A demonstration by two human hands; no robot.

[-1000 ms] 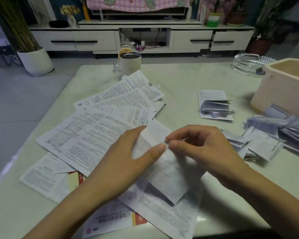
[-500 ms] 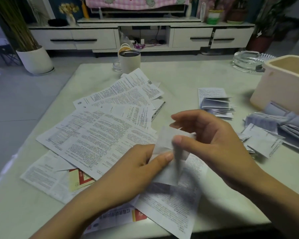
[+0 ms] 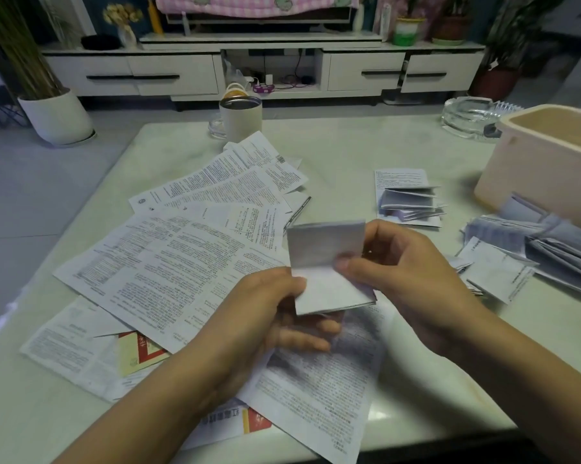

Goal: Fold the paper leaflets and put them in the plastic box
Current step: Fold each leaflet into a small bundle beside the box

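The folded leaflet [image 3: 325,259] is held upright above the unfolded sheets [image 3: 182,262] on the table [image 3: 349,145]. The left hand [image 3: 265,316] pinches its lower left edge. The right hand [image 3: 406,272] pinches its right edge, thumb on the front. The box [image 3: 543,169] stands well apart, far right.
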